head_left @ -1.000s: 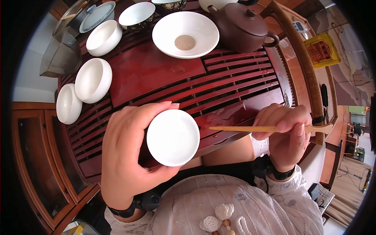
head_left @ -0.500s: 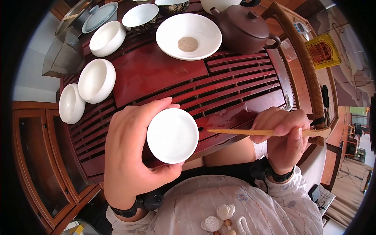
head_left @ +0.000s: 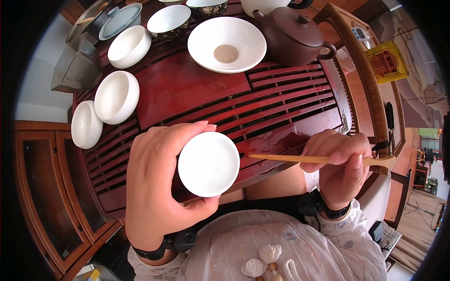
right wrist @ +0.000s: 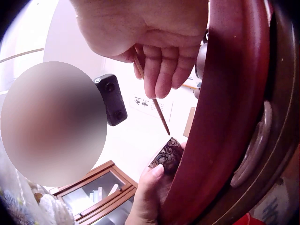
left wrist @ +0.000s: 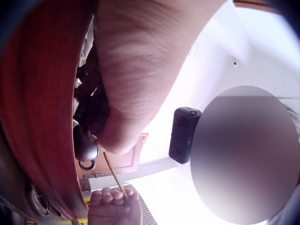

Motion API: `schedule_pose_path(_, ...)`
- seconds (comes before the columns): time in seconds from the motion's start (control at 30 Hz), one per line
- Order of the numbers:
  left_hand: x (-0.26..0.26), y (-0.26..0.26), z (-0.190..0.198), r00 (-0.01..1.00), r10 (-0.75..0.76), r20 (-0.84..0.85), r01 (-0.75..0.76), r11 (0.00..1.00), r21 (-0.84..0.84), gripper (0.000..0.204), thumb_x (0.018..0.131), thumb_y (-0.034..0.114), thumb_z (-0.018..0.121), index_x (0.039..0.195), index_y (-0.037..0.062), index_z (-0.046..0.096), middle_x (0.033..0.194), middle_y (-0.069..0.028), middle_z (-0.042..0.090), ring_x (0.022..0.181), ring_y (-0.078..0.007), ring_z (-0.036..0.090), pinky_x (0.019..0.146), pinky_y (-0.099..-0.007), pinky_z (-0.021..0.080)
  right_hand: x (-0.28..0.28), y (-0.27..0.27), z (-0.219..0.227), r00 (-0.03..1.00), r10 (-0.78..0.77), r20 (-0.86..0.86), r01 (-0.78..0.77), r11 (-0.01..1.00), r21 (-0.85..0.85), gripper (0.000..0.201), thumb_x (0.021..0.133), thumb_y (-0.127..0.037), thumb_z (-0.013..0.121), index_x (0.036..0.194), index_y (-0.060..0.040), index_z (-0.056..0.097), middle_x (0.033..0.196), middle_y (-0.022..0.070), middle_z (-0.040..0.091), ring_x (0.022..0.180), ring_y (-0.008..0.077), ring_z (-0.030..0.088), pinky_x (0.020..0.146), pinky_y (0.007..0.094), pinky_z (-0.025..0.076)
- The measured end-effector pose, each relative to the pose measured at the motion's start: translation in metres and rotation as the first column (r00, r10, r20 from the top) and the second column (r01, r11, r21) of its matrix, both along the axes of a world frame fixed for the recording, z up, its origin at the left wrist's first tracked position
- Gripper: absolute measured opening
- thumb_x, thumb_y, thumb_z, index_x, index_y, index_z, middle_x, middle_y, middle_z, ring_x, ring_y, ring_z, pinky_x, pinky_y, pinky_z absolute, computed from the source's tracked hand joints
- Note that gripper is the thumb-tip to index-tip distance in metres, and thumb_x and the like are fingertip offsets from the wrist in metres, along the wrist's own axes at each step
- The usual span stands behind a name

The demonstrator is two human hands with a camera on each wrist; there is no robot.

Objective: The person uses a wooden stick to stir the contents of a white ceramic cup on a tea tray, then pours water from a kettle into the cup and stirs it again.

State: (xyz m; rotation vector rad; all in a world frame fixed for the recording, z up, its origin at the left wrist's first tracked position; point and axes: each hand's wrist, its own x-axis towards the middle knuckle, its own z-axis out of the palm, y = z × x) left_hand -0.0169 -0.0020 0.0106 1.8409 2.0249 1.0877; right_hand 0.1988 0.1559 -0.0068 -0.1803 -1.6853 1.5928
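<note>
My left hand point(head_left: 152, 182) grips a small cup point(head_left: 208, 164) by its sides, thumb on the near side and fingers on the far side. From above, the cup's plain white inside faces the head camera; its outside has a dark ornate pattern point(right wrist: 167, 155) in the right wrist view. Between thumb and fingers, my right hand point(head_left: 341, 161) pinches a slim wooden tea pick point(head_left: 281, 158). Its pointed end aims left at the cup, a small gap short of the rim. The broader flat end sticks out to the right.
Both hands are over the near edge of a red slatted tea tray point(head_left: 192, 96). On it stand a wide white bowl point(head_left: 253, 42), a dark teapot point(head_left: 293, 37) and several white cups point(head_left: 117, 96). A wicker-edged rack point(head_left: 363, 61) and a yellow box point(head_left: 386, 61) are at right.
The pick's broad end has dipped slightly, tilting it a little. Both hands keep their holds, and the cup has hardly moved. The head view has shifted slightly.
</note>
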Motion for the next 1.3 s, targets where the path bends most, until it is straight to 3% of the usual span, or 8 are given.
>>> schedule_pose_path(0.13,0.000,0.003,-0.005,1.000,0.018,0.017,-0.019,0.998,0.065,0.071,0.051,0.009,0.075,0.120,0.0083,0.056,0.114,-0.0067,0.067,0.094,-0.0292,0.060,0.086,-0.0398,0.041,0.000,-0.001,0.000,1.000,-0.008,-0.007,0.008,1.000,0.004,0.029,0.103,-0.030,0.043,0.094,-0.0033,0.053,0.077,0.0156,0.065,0.067,0.0246,0.062,0.066,0.0360,0.049)
schedule_pose_path(0.57,-0.001,0.001,-0.004,1.000,-0.008,0.024,0.007,1.000,0.030,0.070,0.052,0.008,0.086,0.115,0.0045,0.055,0.110,-0.0136,0.066,0.102,-0.0274,0.060,0.089,-0.0374,0.045,0.001,-0.002,-0.002,0.999,-0.032,-0.023,0.032,0.999,-0.008,0.030,0.104,-0.030,0.042,0.093,-0.0030,0.052,0.076,0.0162,0.064,0.065,0.0251,0.061,0.065,0.0373,0.050)
schedule_pose_path(0.7,0.000,0.002,-0.001,0.999,0.009,-0.040,-0.007,0.999,0.043,0.074,0.049,0.021,0.091,0.114,0.0052,0.057,0.106,-0.0109,0.067,0.095,-0.0261,0.059,0.084,-0.0374,0.045,0.000,-0.003,-0.002,0.998,0.005,-0.067,-0.005,1.000,0.003,0.030,0.103,-0.029,0.043,0.092,-0.0028,0.052,0.078,0.0180,0.066,0.067,0.0257,0.062,0.064,0.0375,0.051)
schedule_pose_path(0.8,0.002,0.003,0.000,0.997,0.036,-0.071,-0.033,0.999,0.039,0.073,0.048,0.024,0.091,0.111,0.0047,0.060,0.103,-0.0098,0.066,0.091,-0.0263,0.058,0.082,-0.0378,0.045,-0.010,-0.008,0.001,0.986,0.112,-0.125,-0.104,0.992,0.067,0.024,0.101,-0.024,0.048,0.095,-0.0011,0.056,0.082,0.0199,0.066,0.068,0.0270,0.063,0.063,0.0376,0.051)
schedule_pose_path(1.03,0.004,0.003,0.000,0.998,0.051,-0.048,-0.048,0.997,0.064,0.066,0.047,0.019,0.089,0.106,0.0044,0.064,0.100,-0.0098,0.065,0.089,-0.0274,0.059,0.078,-0.0375,0.046,-0.027,-0.015,0.005,0.986,0.143,0.089,-0.168,0.852,0.496,0.024,0.083,-0.010,0.071,0.100,0.0021,0.060,0.085,0.0136,0.063,0.070,0.0291,0.060,0.059,0.0372,0.047)
schedule_pose_path(1.07,0.004,0.002,-0.001,0.997,0.052,-0.048,-0.049,0.997,0.064,0.066,0.047,0.019,0.089,0.106,0.0044,0.064,0.100,-0.0098,0.065,0.089,-0.0274,0.059,0.078,-0.0375,0.046,-0.026,-0.016,0.008,0.986,0.144,0.090,-0.170,0.852,0.496,0.024,0.083,-0.010,0.071,0.100,0.0021,0.060,0.085,0.0136,0.063,0.070,0.0291,0.060,0.059,0.0372,0.047)
schedule_pose_path(1.13,0.004,0.002,-0.002,0.999,0.049,0.006,-0.050,0.997,0.067,0.066,0.048,0.014,0.088,0.109,0.0043,0.063,0.103,-0.0112,0.066,0.093,-0.0280,0.062,0.081,-0.0374,0.049,-0.024,-0.020,0.014,0.975,0.099,0.200,-0.199,0.795,0.573,0.025,0.100,-0.025,0.050,0.101,-0.0014,0.057,0.090,0.0160,0.067,0.072,0.0262,0.063,0.065,0.0377,0.052)
schedule_pose_path(1.3,0.002,0.003,-0.008,0.990,-0.026,0.136,0.015,0.997,0.082,0.071,0.050,0.011,0.088,0.115,0.0028,0.059,0.109,-0.0146,0.067,0.100,-0.0291,0.065,0.085,-0.0373,0.051,-0.027,-0.025,0.015,0.984,0.064,0.167,-0.153,0.780,0.607,0.026,0.099,-0.025,0.052,0.099,0.0000,0.058,0.087,0.0156,0.067,0.071,0.0277,0.063,0.063,0.0373,0.051)
